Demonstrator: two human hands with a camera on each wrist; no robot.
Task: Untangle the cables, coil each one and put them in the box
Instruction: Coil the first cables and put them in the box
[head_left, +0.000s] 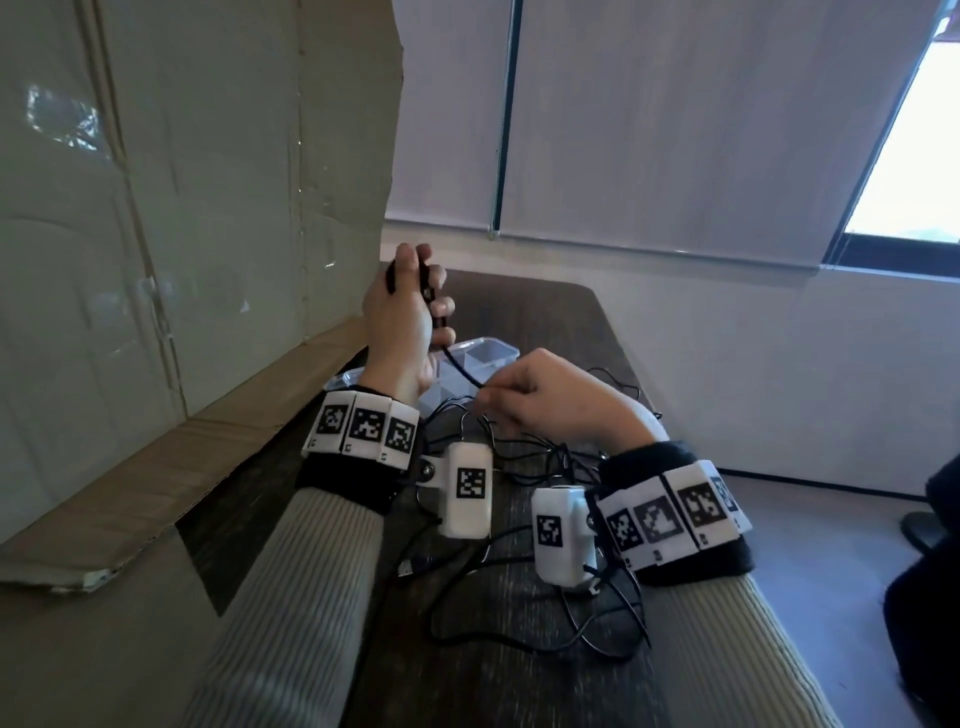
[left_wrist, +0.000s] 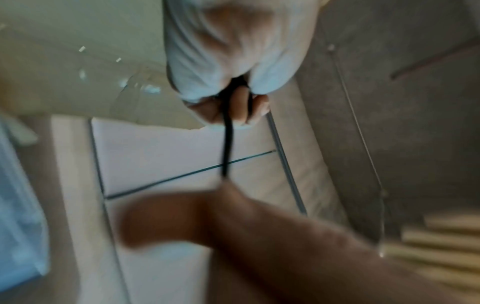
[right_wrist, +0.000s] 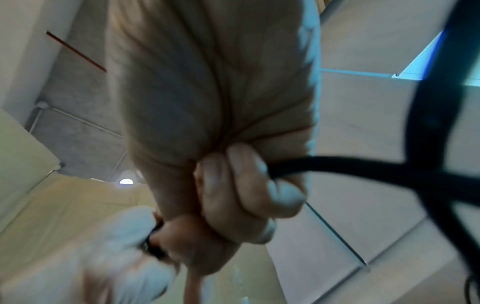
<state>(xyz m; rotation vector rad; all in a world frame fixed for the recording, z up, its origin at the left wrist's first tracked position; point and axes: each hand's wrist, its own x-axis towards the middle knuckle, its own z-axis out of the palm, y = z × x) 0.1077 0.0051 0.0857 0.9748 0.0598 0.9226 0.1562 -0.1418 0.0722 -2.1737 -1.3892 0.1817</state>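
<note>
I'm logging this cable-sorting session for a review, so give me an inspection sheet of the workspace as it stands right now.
Surface: dark wood-grain table.
Job's things: clear plastic box with compartments, at the far end; no cable seen in it.
Clutter: big cardboard sheet standing along the left edge.
Grippers: left hand raised, gripping black cable wound about its fingers; right hand pinches the same cable lower down.
Cables: tangled cables loose on the table under the wrists, a USB plug among them.
Surroundings: window blinds, white wall, bright window at right.
</note>
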